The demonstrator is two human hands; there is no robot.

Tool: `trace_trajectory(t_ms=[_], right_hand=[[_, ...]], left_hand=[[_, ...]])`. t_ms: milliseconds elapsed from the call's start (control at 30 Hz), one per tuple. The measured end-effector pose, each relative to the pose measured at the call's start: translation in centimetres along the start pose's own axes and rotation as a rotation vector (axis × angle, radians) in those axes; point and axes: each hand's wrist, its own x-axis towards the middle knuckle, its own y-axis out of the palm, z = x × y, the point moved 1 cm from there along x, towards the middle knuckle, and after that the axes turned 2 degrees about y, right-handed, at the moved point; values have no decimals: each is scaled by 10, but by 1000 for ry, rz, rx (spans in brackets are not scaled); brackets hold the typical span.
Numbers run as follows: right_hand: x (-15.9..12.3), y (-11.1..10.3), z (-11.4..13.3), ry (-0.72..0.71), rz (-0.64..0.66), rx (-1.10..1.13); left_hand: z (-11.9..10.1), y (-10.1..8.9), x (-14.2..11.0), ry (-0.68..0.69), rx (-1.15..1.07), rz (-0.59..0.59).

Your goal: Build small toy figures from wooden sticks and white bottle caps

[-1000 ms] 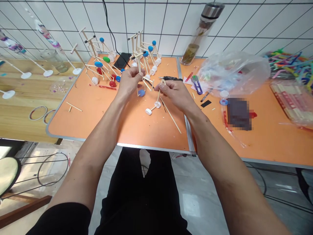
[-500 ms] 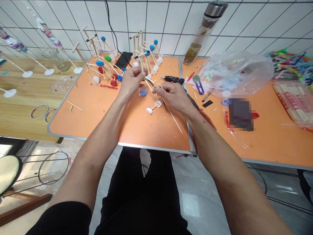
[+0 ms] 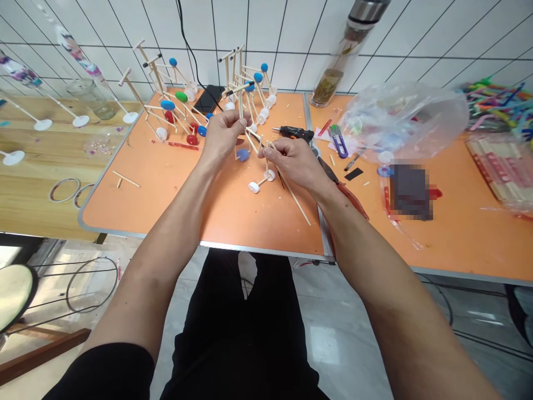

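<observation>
My left hand [image 3: 227, 133] is closed around the upright of a small stick-built model scooter, just below its black-tipped crossbar [image 3: 242, 88]. That model has white bottle-cap wheels [image 3: 254, 188] at its near end and a blue cap [image 3: 242, 155] under my left hand. At the near side of the frame, my right hand [image 3: 291, 158] pinches wooden sticks; one long thin stick [image 3: 297, 201] slants from below its fingers toward the table's front edge. The fingers partly hide the joints of the frame.
Several similar stick models [image 3: 167, 105] stand at the back left. A black glue gun [image 3: 293, 133], purple snips [image 3: 338, 142] and red-handled pliers [image 3: 352, 200] lie to the right. Behind them are a plastic bag [image 3: 403, 122] and a glass tea bottle [image 3: 333, 78]. Loose stick pieces [image 3: 127, 178] lie left.
Both hands keep nearly the same hold on the model and the sticks. The view has tilted slightly; nothing has been let go or newly taken.
</observation>
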Motion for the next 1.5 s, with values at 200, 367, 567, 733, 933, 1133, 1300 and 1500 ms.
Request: trace_trajectory(t_ms=[200,367,567,733,933,1133,1300,1500], right_hand=[[-1,2,-1,25,5,-3],[-2,3,-2,18,-3,9],[-2,4,-1,34,-9,-2],[-4,5,0,41,1,12],[-5,4,5,57,32,40],[-4,4,5,50,42,65],[-4,4,5,47,35,46],[-5,5,5,41,37,75]], left_hand=[[2,-2,1,4,0,-10],[3,-2,2,0,3,-10],[2,-1,1,-9,3,-17],[1,-1,1,-13,0,-21],[-1,0,0,-20,11,-29],[2,0,2,-2,3,-19],[1,0,1,-15,15,-21],[2,0,2,-17,12,-17]])
